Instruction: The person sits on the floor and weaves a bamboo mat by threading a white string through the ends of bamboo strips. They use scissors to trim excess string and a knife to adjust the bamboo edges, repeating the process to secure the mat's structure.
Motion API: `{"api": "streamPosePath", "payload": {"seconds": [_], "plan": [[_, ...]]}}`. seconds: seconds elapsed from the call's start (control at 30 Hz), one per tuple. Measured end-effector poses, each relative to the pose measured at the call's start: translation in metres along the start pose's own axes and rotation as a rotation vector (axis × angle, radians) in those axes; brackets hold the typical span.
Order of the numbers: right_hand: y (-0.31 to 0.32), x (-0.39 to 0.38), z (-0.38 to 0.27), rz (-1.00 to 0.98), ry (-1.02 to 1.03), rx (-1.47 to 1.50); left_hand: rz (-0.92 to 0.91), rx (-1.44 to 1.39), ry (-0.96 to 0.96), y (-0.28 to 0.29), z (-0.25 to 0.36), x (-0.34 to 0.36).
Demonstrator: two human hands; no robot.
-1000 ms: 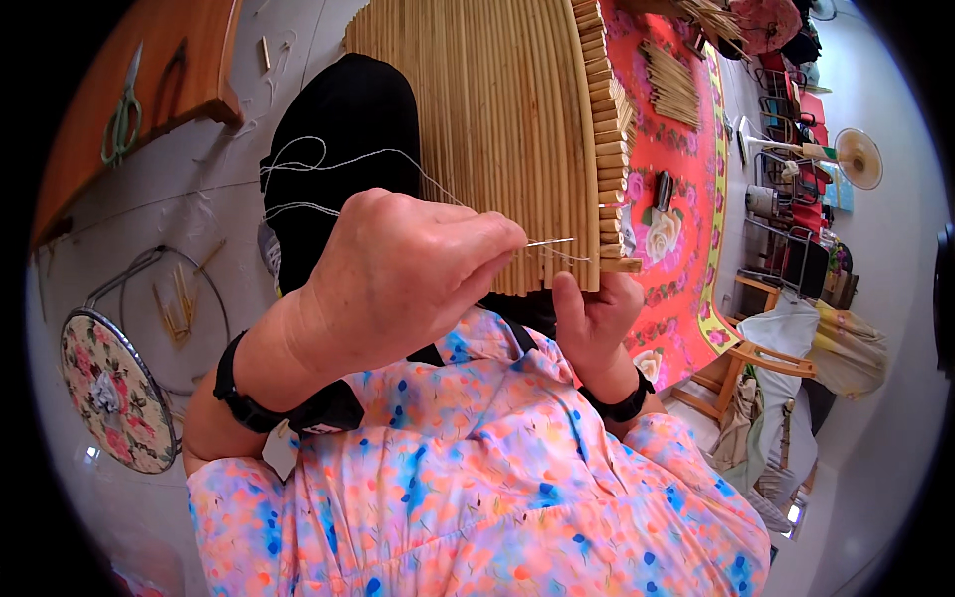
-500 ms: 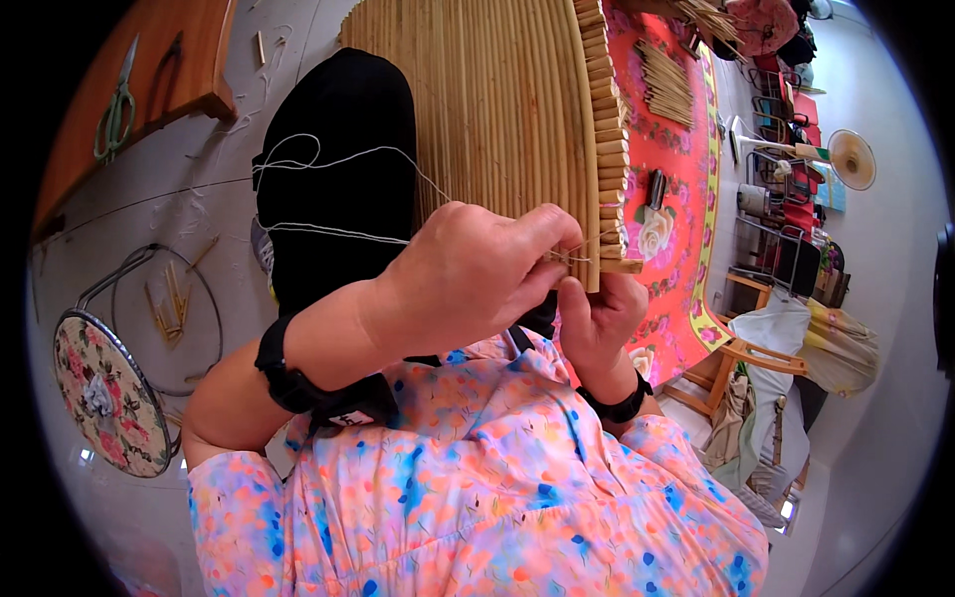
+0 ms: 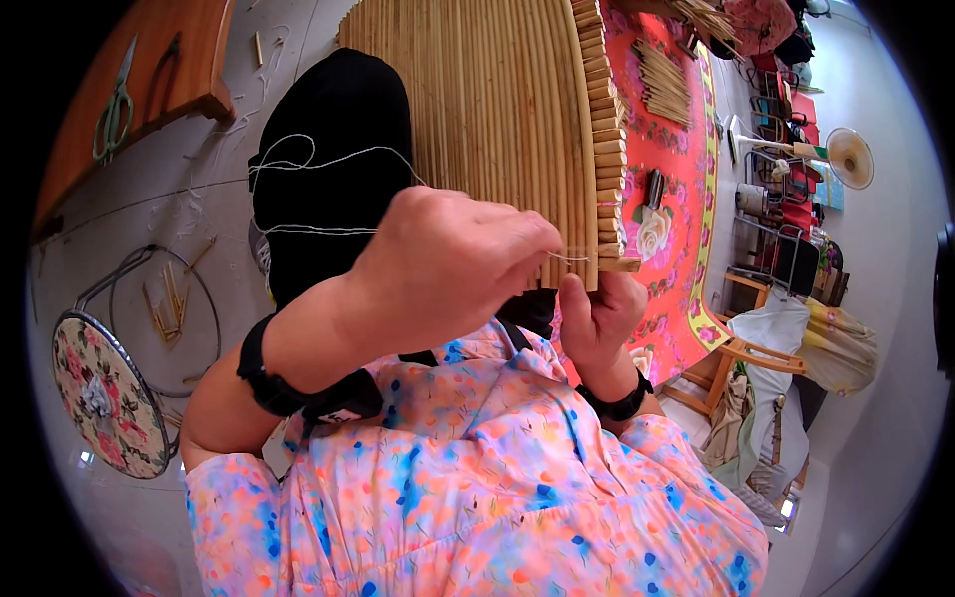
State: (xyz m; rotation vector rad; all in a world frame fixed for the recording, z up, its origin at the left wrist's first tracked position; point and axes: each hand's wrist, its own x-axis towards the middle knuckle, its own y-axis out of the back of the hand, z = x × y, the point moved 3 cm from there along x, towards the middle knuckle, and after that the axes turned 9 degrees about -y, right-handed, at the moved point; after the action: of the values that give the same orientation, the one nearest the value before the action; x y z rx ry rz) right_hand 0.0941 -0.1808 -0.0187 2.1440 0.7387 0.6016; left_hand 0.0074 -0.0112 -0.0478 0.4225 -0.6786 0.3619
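Observation:
A panel of straight tan reed stalks (image 3: 487,109), laid side by side, lies across my lap. Short cut stalk pieces (image 3: 609,149) line its right edge in a row. With thumb and fingers closed, my left hand (image 3: 453,244) pinches a thin white string (image 3: 569,258) that runs to the panel's near right corner. More of that string trails leftward over my black-clad leg (image 3: 333,189) in loose loops. My right hand (image 3: 605,313) grips the same corner, its thumb in front and its fingers partly hidden behind the stalks.
Green-handled scissors (image 3: 114,119) and dark pliers (image 3: 164,75) rest on a wooden table at upper left. A round floral stool (image 3: 109,393) stands at left near scattered stalk pieces (image 3: 171,298). On a red floral cloth (image 3: 671,219) at right are a stalk bundle (image 3: 665,85) and a dark-handled tool (image 3: 655,187).
My left hand has moved a little left, away from the corner, with the string pinched in it. My right hand stays at the corner.

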Motion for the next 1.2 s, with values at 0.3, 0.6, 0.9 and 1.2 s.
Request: {"api": "streamPosePath", "payload": {"seconds": [0.3, 0.6, 0.9, 1.2], "plan": [[-0.002, 0.001, -0.004, 0.066, 0.02, -0.078, -0.159, 0.118, 0.063, 0.024, 0.017, -0.004], [-0.003, 0.001, -0.002, 0.082, 0.02, -0.064, -0.172, 0.119, 0.056, 0.024, 0.016, -0.002], [-0.003, -0.001, -0.001, 0.084, 0.005, -0.075, -0.188, 0.118, 0.047, 0.024, 0.016, -0.001], [-0.004, -0.002, 0.004, 0.054, 0.034, -0.091, -0.178, 0.114, 0.033, 0.024, 0.017, 0.001]]}}
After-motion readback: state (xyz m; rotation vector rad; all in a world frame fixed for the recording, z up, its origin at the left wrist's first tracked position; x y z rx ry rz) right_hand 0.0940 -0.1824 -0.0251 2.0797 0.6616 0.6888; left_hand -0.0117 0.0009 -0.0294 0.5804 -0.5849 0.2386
